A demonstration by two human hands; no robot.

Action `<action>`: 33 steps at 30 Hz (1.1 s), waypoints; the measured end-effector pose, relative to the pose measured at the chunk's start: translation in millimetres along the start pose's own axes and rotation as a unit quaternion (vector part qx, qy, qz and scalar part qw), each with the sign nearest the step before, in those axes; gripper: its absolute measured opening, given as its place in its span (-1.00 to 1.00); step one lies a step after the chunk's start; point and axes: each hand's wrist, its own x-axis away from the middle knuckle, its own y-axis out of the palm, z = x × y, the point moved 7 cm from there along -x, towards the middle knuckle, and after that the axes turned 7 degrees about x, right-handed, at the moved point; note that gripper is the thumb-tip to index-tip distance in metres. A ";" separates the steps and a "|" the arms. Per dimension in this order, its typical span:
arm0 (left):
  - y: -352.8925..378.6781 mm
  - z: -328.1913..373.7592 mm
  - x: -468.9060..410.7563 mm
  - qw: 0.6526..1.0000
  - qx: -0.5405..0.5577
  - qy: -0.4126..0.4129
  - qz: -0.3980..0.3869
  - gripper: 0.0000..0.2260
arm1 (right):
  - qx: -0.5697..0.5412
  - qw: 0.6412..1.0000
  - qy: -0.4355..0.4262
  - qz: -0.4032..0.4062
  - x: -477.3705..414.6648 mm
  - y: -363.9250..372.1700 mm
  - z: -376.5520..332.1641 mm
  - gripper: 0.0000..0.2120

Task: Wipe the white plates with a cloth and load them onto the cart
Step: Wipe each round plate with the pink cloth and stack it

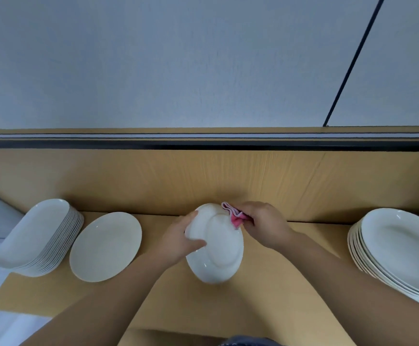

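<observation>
A person's two bare forearms reach in from the bottom edge over a light wooden counter (290, 283). Between the hands is a white oval plate (218, 248), the plate being wiped, held tilted above the middle of the counter with its raised foot ring facing up.

The left hand (178, 243) has its grip closed on this plate's left edge, thumb lying across the near face and fingers curled around the far rim. The right hand (263, 223) is at the plate's upper right rim, its grip clenched around a bunched pink cloth (235, 217) that touches the rim.

To the left of the held plate, a single white plate (106, 245) lies flat on the counter. Further left, just beside it, is a tall stack of white plates (38, 236) at the counter's end. Well to the right of the held plate sits a second stack of white plates (398, 250), shorter and less evenly piled.

Behind the held plate rises a wooden back panel (153, 181), and above that a plain grey wall (178, 58).
</observation>
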 end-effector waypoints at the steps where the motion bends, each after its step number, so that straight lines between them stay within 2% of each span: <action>1: -0.7 -2.5 0.2 1.000 -0.010 0.000 -0.002 -0.28 | 0.022 1.000 -0.012 -0.012 -6.4 6.8 -2.2 -0.69; 6: -0.8 -28.0 1.6 0.998 -0.012 -0.032 -0.054 -0.39 | 0.122 0.990 -0.063 -0.029 -40.8 39.9 -12.7 -0.62; 10: -2.0 -38.1 -0.2 0.998 0.005 -0.037 -0.056 -0.47 | 0.184 0.978 -0.077 -0.065 -59.1 67.8 -25.7 -0.65; 13: -0.6 -40.1 -2.4 0.997 0.010 -0.035 -0.066 -0.47 | 0.206 0.965 -0.069 -0.143 -60.0 97.5 -26.0 -0.50; 15: -0.3 -42.6 -3.7 0.996 0.015 -0.038 -0.073 -0.48 | 0.200 0.958 -0.047 -0.200 -56.6 110.8 -23.7 -0.32; 17: -0.3 -43.7 -4.3 0.996 0.018 -0.037 -0.078 -0.49 | 0.199 0.956 -0.040 -0.211 -56.4 113.9 -25.0 -0.26; 23: 1.9 -46.1 -7.7 0.996 0.024 -0.027 -0.076 -0.50 | 0.132 0.968 -0.009 -0.212 -59.5 120.2 -9.7 -0.29; 33: 9.3 -52.4 -5.5 0.995 0.034 -0.046 -0.081 -0.47 | 0.021 0.978 0.112 -0.173 -40.1 115.5 20.8 -0.38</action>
